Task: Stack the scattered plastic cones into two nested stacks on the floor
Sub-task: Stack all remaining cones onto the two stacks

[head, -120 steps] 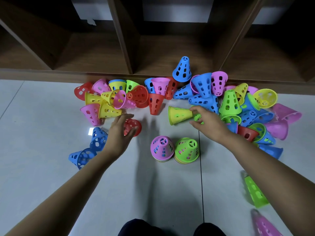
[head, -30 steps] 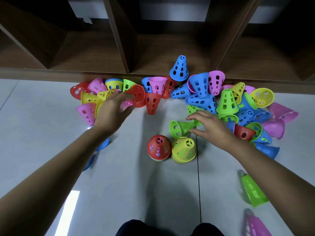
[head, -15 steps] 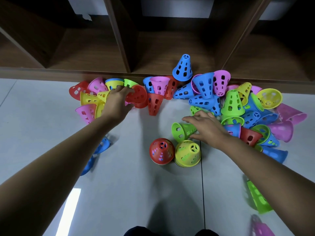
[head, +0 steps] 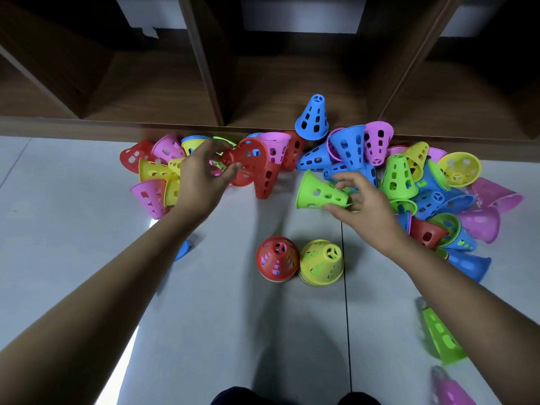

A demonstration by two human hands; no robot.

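Two nested stacks stand side by side on the floor: one topped by a red cone (head: 277, 261), the other by a yellow cone (head: 321, 263). My left hand (head: 201, 178) pinches the narrow end of a red cone (head: 248, 160) at the left pile's edge. My right hand (head: 369, 204) grips the tip of a green cone (head: 320, 194) lying on its side, wide end pointing left. Scattered cones lie in a left pile (head: 153, 176) and a larger right pile (head: 432, 188).
A wooden shelf unit (head: 263, 92) runs along the back, with a blue cone (head: 312, 118) standing on its ledge. A green cone (head: 441, 337) and a pink cone (head: 450, 390) lie at lower right. A blue cone (head: 184, 249) peeks from under my left forearm.
My left hand has closed on the red cone at the left pile. My right hand has lifted the green cone up and away from the stacks.
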